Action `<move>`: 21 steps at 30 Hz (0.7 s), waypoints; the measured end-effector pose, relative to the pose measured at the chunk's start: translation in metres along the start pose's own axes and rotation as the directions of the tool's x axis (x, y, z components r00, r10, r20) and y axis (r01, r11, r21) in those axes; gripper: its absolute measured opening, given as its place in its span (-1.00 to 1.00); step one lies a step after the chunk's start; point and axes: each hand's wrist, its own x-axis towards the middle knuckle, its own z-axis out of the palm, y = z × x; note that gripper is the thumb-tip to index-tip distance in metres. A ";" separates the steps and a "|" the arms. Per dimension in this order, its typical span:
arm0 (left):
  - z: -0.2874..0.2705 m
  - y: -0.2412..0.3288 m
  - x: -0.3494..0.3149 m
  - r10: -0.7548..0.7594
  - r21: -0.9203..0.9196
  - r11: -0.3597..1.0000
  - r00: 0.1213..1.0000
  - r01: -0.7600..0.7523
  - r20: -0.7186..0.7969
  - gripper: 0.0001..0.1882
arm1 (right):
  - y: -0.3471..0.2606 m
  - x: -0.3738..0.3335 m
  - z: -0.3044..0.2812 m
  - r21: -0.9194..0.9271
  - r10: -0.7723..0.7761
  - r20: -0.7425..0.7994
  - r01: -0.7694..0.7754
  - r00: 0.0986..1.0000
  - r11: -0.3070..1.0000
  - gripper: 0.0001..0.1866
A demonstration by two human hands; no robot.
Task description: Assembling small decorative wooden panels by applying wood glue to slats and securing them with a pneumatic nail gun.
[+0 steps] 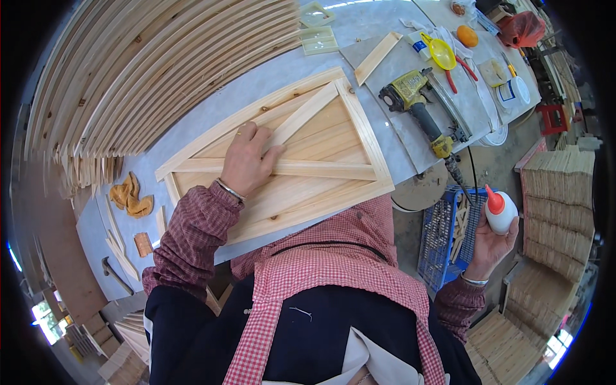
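Observation:
A pale wooden panel (301, 196) with a frame and plank infill lies on the table before me. A cross strip (321, 169) spans it, and a diagonal strip (307, 115) runs from the far right corner to my left hand (247, 157). The fingers of that hand are curled down at the diagonal strip's lower end, which they partly hide. Off to the right, beyond the table edge, my right hand (493, 247) is closed around a white squeeze bottle (502, 215) with a red nozzle cap, held nozzle up.
Long wooden strips (173, 64) are stacked at the far left. A nail gun (417, 106), red-handled pliers (459, 74) and a yellow strainer (441, 52) lie at right. Near left are a brown cloth (131, 196) and a hammer (115, 274). A blue crate (443, 240) stands below right.

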 end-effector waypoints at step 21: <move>-0.021 -0.030 0.005 -0.373 -0.639 0.625 0.891 0.448 0.259 -0.64 | -0.004 -0.005 -0.015 0.043 0.022 0.054 -0.024 0.998 0.999 -0.45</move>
